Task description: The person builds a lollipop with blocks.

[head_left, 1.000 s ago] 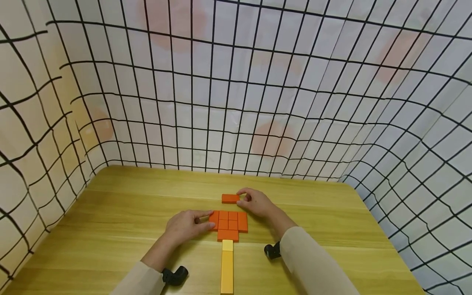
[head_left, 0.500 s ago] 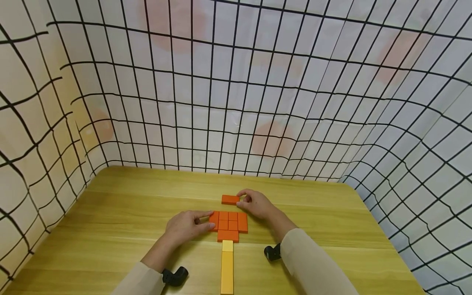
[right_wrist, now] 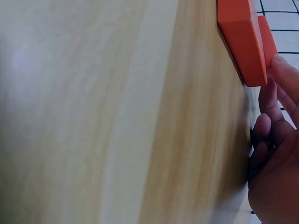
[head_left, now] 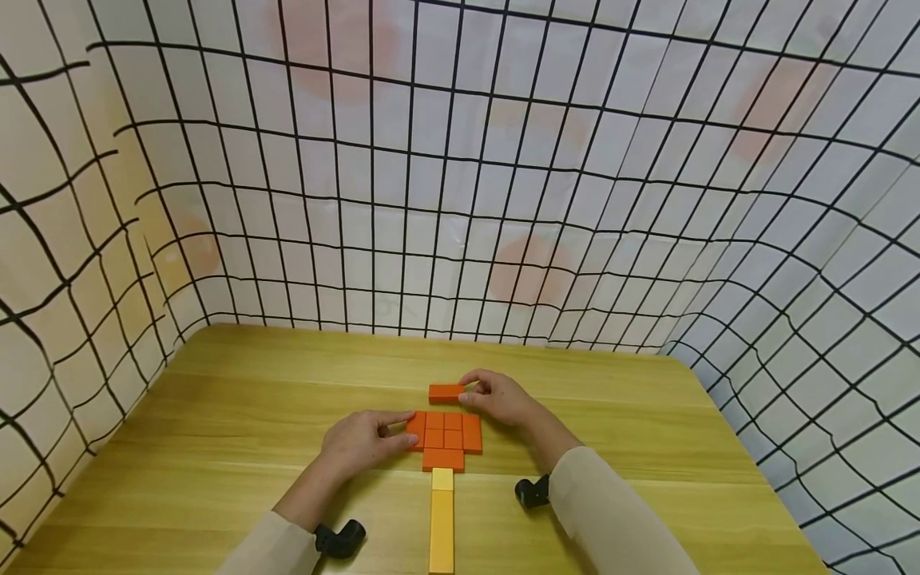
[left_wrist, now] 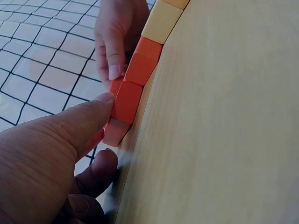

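In the head view, orange rectangular and square blocks lie flat in a close group [head_left: 443,430] on the table. My left hand [head_left: 359,442] pinches the group's leftmost orange block [head_left: 418,427], index finger at its far end and thumb at its near end; the left wrist view shows the thumb against orange. Beyond the group, my right hand [head_left: 503,397] grips a separate orange rectangular block [head_left: 446,394] by its right end between thumb and index finger. A gap of bare wood separates this block from the group. The right wrist view partly hides it behind a nearer orange block [right_wrist: 245,44].
A small yellow square block [head_left: 442,479] and a long yellow block [head_left: 442,531] run in line from the group toward the near edge. Black netting [head_left: 446,239] stands around the back and sides of the wooden table [head_left: 632,423]. Black wrist devices sit under both sleeves.
My right hand's orange block has come slightly nearer to the group, narrowing the gap. The left hand has stayed in place on its block.
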A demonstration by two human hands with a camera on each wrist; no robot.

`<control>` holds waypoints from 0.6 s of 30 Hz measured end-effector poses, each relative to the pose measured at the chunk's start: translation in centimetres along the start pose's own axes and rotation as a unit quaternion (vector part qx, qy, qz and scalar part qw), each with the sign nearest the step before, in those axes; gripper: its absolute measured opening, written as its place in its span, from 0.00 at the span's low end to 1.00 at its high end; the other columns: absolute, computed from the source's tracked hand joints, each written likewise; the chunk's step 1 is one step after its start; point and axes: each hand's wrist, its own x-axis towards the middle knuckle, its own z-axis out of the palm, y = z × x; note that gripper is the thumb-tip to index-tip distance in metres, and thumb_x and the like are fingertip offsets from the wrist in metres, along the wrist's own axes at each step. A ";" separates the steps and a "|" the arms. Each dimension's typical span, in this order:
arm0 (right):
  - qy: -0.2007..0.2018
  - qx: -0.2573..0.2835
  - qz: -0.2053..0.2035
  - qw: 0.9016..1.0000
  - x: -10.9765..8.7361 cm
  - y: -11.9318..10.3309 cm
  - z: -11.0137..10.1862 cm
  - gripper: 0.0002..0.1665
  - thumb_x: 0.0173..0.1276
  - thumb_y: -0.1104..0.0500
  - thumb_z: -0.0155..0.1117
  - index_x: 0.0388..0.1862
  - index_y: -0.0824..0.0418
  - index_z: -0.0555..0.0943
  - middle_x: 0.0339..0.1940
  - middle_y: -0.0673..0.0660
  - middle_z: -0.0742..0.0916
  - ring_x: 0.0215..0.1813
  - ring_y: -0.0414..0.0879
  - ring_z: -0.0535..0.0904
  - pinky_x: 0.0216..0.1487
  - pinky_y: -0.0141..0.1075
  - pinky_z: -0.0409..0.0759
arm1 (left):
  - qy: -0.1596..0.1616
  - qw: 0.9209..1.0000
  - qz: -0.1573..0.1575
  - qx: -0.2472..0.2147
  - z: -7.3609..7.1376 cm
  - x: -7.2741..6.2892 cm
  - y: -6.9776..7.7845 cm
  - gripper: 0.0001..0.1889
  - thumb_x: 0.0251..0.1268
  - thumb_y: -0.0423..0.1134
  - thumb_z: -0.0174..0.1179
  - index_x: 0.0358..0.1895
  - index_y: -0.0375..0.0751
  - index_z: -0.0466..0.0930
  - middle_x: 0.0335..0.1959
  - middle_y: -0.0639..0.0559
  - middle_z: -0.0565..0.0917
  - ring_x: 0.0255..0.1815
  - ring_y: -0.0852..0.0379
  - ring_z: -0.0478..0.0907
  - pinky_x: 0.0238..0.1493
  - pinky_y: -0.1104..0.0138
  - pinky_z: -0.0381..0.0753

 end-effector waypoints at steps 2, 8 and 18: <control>-0.006 0.004 0.000 1.000 0.0 -0.1 0.0 0.14 0.72 0.50 0.68 0.55 0.49 0.83 0.36 0.52 0.80 0.38 0.46 0.73 0.42 0.38 0.72 | -0.001 1.000 0.000 -0.002 0.0 0.0 0.0 0.23 0.63 0.61 0.68 0.62 0.68 0.83 0.20 0.62 0.77 0.23 0.60 0.70 0.25 0.64 0.62; -0.021 -0.018 -0.005 1.000 0.1 -0.4 -0.2 0.14 0.71 0.51 0.70 0.54 0.51 0.83 0.35 0.52 0.79 0.39 0.46 0.73 0.43 0.38 0.70 | -0.002 1.000 -0.001 0.000 -0.1 0.0 0.0 0.24 0.62 0.62 0.68 0.62 0.68 0.84 0.22 0.63 0.79 0.23 0.60 0.71 0.25 0.64 0.62; -0.049 -0.019 0.008 0.999 0.0 -0.6 -0.2 0.10 0.73 0.54 0.67 0.51 0.53 0.83 0.35 0.51 0.79 0.35 0.45 0.71 0.37 0.35 0.69 | 0.002 1.000 0.001 0.009 0.1 0.1 -0.1 0.23 0.62 0.62 0.68 0.61 0.70 0.84 0.21 0.63 0.77 0.23 0.61 0.70 0.24 0.64 0.62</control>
